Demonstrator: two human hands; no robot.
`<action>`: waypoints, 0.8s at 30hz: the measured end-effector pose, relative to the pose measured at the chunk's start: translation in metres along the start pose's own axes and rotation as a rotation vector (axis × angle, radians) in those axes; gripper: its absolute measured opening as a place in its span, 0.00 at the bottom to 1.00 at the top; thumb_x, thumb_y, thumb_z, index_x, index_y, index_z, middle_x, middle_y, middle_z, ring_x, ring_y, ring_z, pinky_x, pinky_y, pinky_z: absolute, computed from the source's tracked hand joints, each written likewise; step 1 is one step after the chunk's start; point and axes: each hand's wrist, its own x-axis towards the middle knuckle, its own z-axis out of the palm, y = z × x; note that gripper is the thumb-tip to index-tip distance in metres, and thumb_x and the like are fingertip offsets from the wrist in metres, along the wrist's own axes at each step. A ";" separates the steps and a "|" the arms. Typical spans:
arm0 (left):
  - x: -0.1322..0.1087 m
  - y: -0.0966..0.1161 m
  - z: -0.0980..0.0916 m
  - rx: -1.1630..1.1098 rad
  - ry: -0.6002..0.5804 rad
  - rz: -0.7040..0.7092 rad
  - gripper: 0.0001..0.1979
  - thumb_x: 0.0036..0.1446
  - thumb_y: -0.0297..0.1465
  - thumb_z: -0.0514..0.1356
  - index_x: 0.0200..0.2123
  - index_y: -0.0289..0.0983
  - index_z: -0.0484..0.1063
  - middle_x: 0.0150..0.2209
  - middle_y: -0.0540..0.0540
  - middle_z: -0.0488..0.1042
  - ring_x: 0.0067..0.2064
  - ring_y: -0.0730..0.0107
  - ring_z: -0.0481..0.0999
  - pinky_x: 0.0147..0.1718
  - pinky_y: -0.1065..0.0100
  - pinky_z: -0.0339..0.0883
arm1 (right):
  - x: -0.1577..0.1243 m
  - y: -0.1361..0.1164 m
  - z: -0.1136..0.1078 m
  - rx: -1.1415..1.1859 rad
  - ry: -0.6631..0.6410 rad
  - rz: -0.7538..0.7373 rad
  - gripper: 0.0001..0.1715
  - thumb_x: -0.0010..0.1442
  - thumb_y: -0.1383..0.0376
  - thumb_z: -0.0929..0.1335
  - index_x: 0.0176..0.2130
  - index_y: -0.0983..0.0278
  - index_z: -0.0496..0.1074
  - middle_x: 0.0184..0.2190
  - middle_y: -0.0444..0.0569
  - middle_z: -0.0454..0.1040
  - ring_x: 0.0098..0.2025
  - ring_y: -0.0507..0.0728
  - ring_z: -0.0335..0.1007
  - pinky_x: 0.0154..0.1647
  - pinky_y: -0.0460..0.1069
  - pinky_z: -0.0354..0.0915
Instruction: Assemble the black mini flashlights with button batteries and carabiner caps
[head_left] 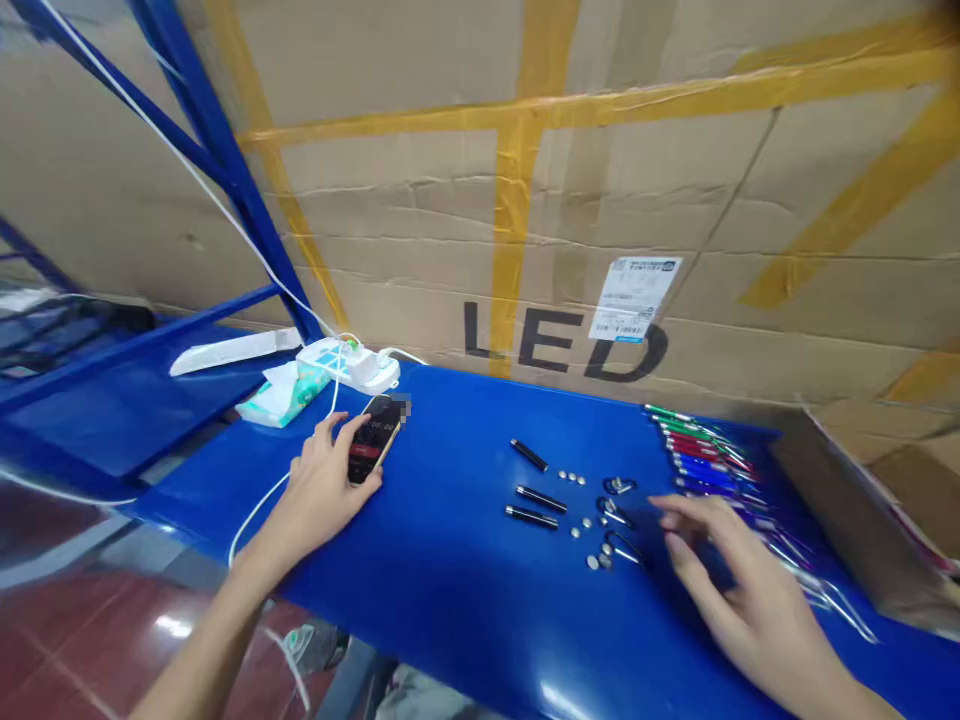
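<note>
My left hand (324, 488) rests on the blue table (450, 590) with its fingers curled round the edge of a black phone (375, 438) showing a timer screen. My right hand (739, 580) hovers just above the table on the right, fingers spread and holding nothing. Its fingertips are close to several metal clips (616, 515) and small round button cells (592, 545). Three short black tubes (534, 495) lie left of those. A row of coloured pens (705, 460) lies behind my right hand.
A white power strip (352, 365) with a white cable (259, 505) and a tissue pack (283, 393) sit at the table's back left. Large taped cardboard boxes (570, 200) marked LED stand behind. An open carton (885, 500) is at the right. Blue shelving (135, 380) is on the left.
</note>
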 end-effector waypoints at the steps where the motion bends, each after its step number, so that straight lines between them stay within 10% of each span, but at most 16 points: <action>1: -0.002 0.000 -0.001 0.005 -0.001 -0.012 0.37 0.65 0.41 0.62 0.74 0.40 0.61 0.74 0.30 0.57 0.69 0.30 0.69 0.59 0.33 0.72 | 0.001 -0.003 -0.001 0.003 0.011 0.003 0.16 0.77 0.64 0.64 0.61 0.58 0.69 0.44 0.48 0.75 0.40 0.53 0.78 0.43 0.46 0.72; 24: -0.012 0.012 -0.007 0.025 0.044 -0.144 0.30 0.73 0.41 0.56 0.75 0.48 0.60 0.78 0.35 0.51 0.66 0.27 0.70 0.57 0.30 0.70 | 0.003 -0.013 -0.005 -0.003 0.025 0.054 0.14 0.77 0.64 0.64 0.59 0.57 0.69 0.43 0.50 0.75 0.38 0.57 0.78 0.36 0.50 0.73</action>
